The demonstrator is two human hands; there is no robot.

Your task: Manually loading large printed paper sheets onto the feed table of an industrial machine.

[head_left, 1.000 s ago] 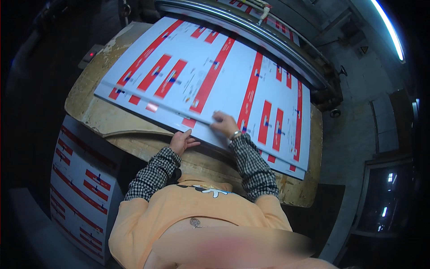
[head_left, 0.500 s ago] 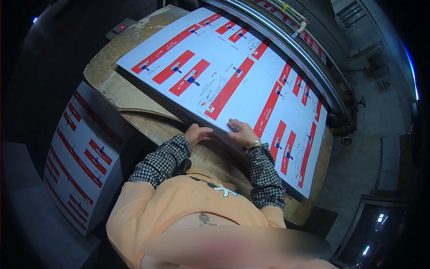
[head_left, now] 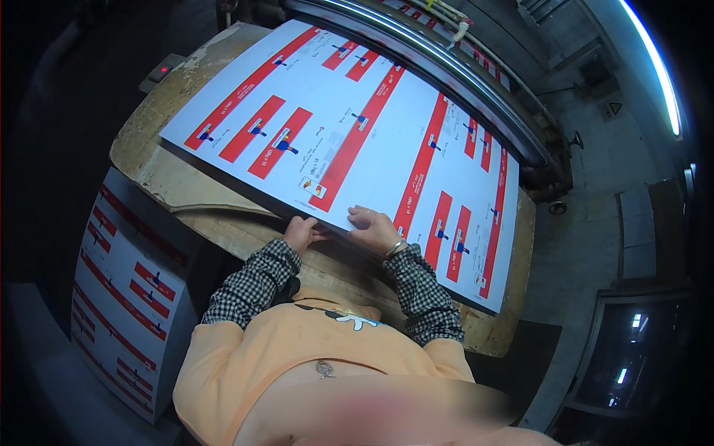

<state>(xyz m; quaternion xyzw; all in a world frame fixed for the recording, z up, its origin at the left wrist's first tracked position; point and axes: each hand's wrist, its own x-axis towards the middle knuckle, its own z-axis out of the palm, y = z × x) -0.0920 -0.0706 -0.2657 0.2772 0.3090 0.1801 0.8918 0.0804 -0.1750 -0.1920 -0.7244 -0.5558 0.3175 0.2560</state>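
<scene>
A broad white printed sheet (head_left: 372,171) with red bars and small blue figures lies on a worn wooden table (head_left: 134,149). Whether it is one sheet or a thin stack I cannot tell. At its near edge, my left hand (head_left: 301,233) is closed, thumb side up, with the fingertips partly hidden at the rim. Just to the right, my right hand (head_left: 377,230) has its curled fingers on the top face beside that same edge. A small gap separates the two hands. The far side of the sheet meets a long shiny metal roller (head_left: 431,63).
A tall stack of similar red-and-white printed sheets (head_left: 123,290) stands low on the left. A small box with a red light (head_left: 161,71) sits at the table's far left. Machine parts with a handwheel (head_left: 575,140) are at the right, near a dark glass panel (head_left: 625,357).
The view has shifted, so table and sheet appear lower on the left. Less of the red print shows in front of the roller. Both hands stay at the near edge.
</scene>
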